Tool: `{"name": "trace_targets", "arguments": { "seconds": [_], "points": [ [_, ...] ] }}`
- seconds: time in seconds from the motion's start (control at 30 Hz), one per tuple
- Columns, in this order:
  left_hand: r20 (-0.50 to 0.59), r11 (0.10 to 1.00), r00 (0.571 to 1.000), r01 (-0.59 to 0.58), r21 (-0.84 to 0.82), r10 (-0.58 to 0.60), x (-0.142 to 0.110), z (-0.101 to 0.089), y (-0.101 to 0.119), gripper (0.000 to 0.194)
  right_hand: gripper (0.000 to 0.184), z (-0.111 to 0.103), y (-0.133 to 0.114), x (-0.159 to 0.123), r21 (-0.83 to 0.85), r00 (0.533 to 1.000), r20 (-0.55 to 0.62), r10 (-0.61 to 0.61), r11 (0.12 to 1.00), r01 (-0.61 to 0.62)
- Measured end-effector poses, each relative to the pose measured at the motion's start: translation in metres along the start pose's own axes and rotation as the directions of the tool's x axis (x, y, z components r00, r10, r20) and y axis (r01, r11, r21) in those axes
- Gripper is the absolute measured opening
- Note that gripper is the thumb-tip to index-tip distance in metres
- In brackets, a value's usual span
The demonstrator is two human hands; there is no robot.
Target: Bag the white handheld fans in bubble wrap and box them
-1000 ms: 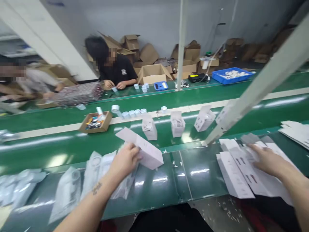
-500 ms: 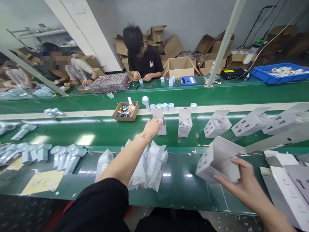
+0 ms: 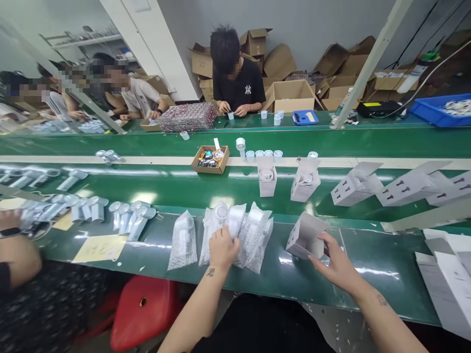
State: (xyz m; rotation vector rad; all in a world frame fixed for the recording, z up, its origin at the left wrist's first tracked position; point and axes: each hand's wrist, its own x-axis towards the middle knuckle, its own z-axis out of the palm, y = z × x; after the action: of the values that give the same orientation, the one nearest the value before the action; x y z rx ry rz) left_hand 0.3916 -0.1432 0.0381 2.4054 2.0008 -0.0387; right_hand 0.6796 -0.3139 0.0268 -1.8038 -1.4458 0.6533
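Now your hands work at the near edge of the green bench.
Your left hand (image 3: pixel 222 247) closes on a bagged part (image 3: pixel 235 230) in the pile; your right hand (image 3: pixel 336 264) grips the open white carton (image 3: pixel 303 235), tipped on the bench surface (image 3: pixel 371 274).

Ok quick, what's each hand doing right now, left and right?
Left hand: closed on a clear bagged item in the pile of bags.
Right hand: gripping the open white box on the green bench.

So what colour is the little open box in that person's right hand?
White, with small dark markings on its side; the box in the right hand shows best in the head view.
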Motion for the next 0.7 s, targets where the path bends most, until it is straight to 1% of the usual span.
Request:
{"name": "trace_targets", "arguments": {
  "seconds": [0.07, 0.1, 0.13, 0.17, 0.2, 0.23, 0.27, 0.33, 0.37, 0.4, 0.47, 0.5, 0.57, 0.63, 0.67, 0.7],
  "points": [
    [0.017, 0.999, 0.999, -0.033, -0.017, 0.033, 0.002, -0.007, 0.0, 0.038, 0.049, -0.005, -0.002, 0.002, 0.038, 0.999, 0.026, 0.029, 0.999, -0.03],
    [0.027, 0.998, 0.998, -0.059, -0.012, 0.059, 0.001, -0.009, 0.001, 0.039, 0.049, -0.007, -0.003, 0.003, 0.06, 0.999, 0.037, 0.04, 0.997, -0.042],
    [0.036, 0.997, 0.996, -0.08, 0.001, 0.08, -0.001, -0.011, 0.003, 0.044, 0.049, -0.008, -0.003, 0.005, 0.082, 0.998, 0.046, 0.048, 0.995, -0.052],
    [0.047, 0.996, 0.995, -0.084, 0.016, 0.084, -0.003, -0.011, 0.006, 0.054, 0.05, -0.01, -0.003, 0.007, 0.103, 0.997, 0.051, 0.054, 0.993, -0.059],
    [0.077, 0.998, 0.995, -0.06, 0.021, 0.058, -0.004, -0.011, 0.009, 0.064, 0.05, -0.011, -0.002, 0.01, 0.122, 0.997, 0.053, 0.06, 0.99, -0.066],
    [0.124, 1.0, 0.992, -0.002, 0.016, 0.0, -0.004, -0.011, 0.012, 0.071, 0.051, -0.012, -0.001, 0.012, 0.137, 0.996, 0.054, 0.066, 0.988, -0.072],
    [0.184, 0.997, 0.98, 0.071, 0.005, -0.07, -0.001, -0.011, 0.014, 0.074, 0.051, -0.013, 0.001, 0.014, 0.147, 0.997, 0.052, 0.065, 0.986, -0.072],
    [0.302, 0.979, 0.935, 0.201, -0.017, -0.187, 0.008, -0.013, 0.016, 0.066, 0.053, -0.016, 0.003, 0.017, 0.157, 0.998, 0.038, 0.044, 0.986, -0.05],
    [0.335, 0.972, 0.918, 0.235, -0.021, -0.215, 0.014, -0.016, 0.016, 0.059, 0.053, -0.017, 0.004, 0.017, 0.151, 0.999, 0.04, 0.025, 0.988, -0.031],
    [0.34, 0.969, 0.913, 0.246, -0.021, -0.224, 0.018, -0.02, 0.015, 0.052, 0.053, -0.019, 0.004, 0.017, 0.137, 0.999, 0.053, 0.004, 0.991, -0.012],
    [0.297, 0.971, 0.928, 0.239, -0.014, -0.224, 0.021, -0.032, 0.011, 0.043, 0.052, -0.023, 0.004, 0.017, 0.094, 0.995, 0.1, -0.026, 0.995, 0.017],
    [0.253, 0.974, 0.943, 0.228, -0.011, -0.218, 0.018, -0.04, 0.01, 0.041, 0.052, -0.025, 0.004, 0.016, 0.077, 0.991, 0.129, -0.033, 0.997, 0.023],
    [0.113, 0.984, 0.98, 0.17, -0.054, -0.163, 0.004, -0.06, 0.009, 0.041, 0.055, -0.029, 0.005, 0.016, 0.067, 0.983, 0.18, -0.027, 0.998, 0.015],
    [-0.02, 0.98, 0.998, 0.061, -0.187, -0.066, -0.018, -0.084, 0.015, 0.044, 0.06, -0.031, 0.007, 0.019, 0.087, 0.976, 0.216, -0.014, 0.996, -0.005],
    [-0.06, 0.961, 0.998, -0.015, -0.276, -0.002, -0.03, -0.097, 0.02, 0.048, 0.064, -0.032, 0.009, 0.022, 0.099, 0.973, 0.231, -0.013, 0.995, -0.01],
    [-0.077, 0.926, 0.994, -0.098, -0.364, 0.075, -0.042, -0.11, 0.028, 0.053, 0.066, -0.033, 0.01, 0.024, 0.108, 0.97, 0.242, -0.016, 0.994, -0.011]
  ]
}}
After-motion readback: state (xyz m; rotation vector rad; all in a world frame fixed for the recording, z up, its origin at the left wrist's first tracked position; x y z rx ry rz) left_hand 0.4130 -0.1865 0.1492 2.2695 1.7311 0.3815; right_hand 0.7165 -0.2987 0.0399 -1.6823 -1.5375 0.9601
